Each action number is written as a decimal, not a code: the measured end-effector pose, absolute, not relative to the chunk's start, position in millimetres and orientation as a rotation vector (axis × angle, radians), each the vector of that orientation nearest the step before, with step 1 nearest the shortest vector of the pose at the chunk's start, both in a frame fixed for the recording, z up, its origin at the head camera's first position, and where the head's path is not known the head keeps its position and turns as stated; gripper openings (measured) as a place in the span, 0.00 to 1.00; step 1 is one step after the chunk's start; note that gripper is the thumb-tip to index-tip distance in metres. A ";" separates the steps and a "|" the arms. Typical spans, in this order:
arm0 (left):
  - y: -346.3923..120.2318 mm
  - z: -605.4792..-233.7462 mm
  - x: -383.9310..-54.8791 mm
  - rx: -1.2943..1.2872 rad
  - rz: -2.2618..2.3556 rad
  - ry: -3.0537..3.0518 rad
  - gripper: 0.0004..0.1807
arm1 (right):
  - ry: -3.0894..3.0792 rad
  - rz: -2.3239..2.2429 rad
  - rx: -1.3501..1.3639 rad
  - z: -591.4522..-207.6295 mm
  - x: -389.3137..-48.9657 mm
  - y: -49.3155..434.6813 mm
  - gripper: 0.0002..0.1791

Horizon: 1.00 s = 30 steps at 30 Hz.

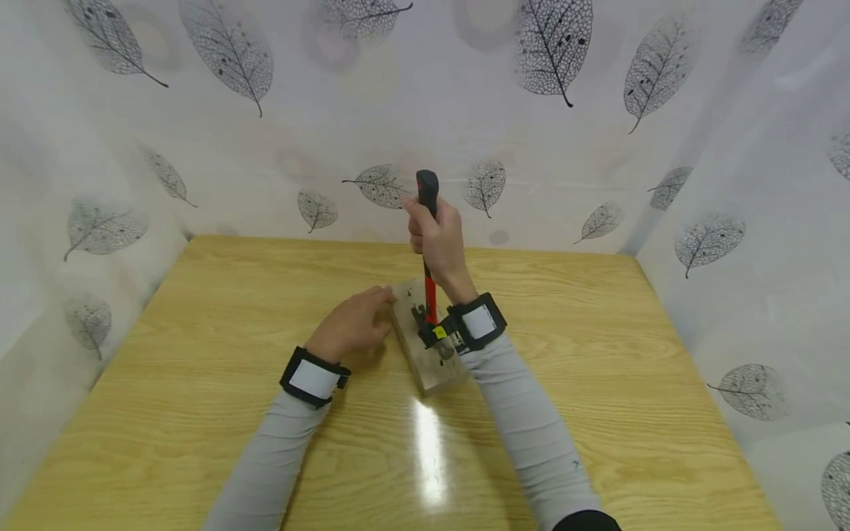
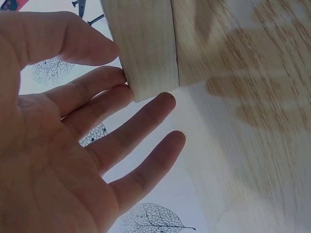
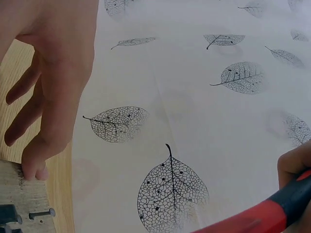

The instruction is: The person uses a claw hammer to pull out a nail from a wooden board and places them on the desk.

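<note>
My right hand (image 1: 441, 240) grips the black and red handle of a hammer (image 1: 430, 299), which stands nearly upright over a wooden board (image 1: 432, 380). The hammer's dark head is down on the board, partly hidden by the wrist gear. My left hand (image 1: 355, 324) is at the far left corner of the board. In the left wrist view its thumb and nearest fingertips touch the board's edge (image 2: 146, 53), and the other fingers reach out loosely. A nail (image 3: 43, 213) sticks out of the board in the right wrist view, close to the hammer head.
The board lies on a light wooden table (image 1: 219, 354) with a glare spot in front of it. A white cloth (image 1: 265, 169) printed with dark leaves hangs behind the table and along both sides. Both wrists wear black bands (image 1: 312, 377).
</note>
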<state>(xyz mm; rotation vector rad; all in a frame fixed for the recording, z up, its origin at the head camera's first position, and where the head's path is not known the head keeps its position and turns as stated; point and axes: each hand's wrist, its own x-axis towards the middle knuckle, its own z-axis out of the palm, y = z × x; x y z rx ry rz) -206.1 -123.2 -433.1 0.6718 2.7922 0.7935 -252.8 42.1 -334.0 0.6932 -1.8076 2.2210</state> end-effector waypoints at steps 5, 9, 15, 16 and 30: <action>-121.6 -434.8 -207.9 0.679 0.780 2.807 0.31 | -1.723 2.222 0.720 -334.1 -245.6 48.7 0.10; -121.3 -436.9 -209.5 0.684 0.785 2.803 0.31 | -1.686 2.194 0.733 -335.2 -236.1 53.4 0.10; -122.9 -439.5 -210.1 0.719 0.779 2.828 0.31 | -1.558 2.156 0.777 -338.3 -213.8 63.0 0.11; -123.2 -438.6 -210.3 0.728 0.776 2.832 0.30 | -1.531 2.158 0.784 -338.4 -210.8 64.6 0.11; -118.7 -435.8 -209.3 0.691 0.756 2.825 0.28 | -1.360 2.232 0.814 -331.9 -198.9 84.5 0.15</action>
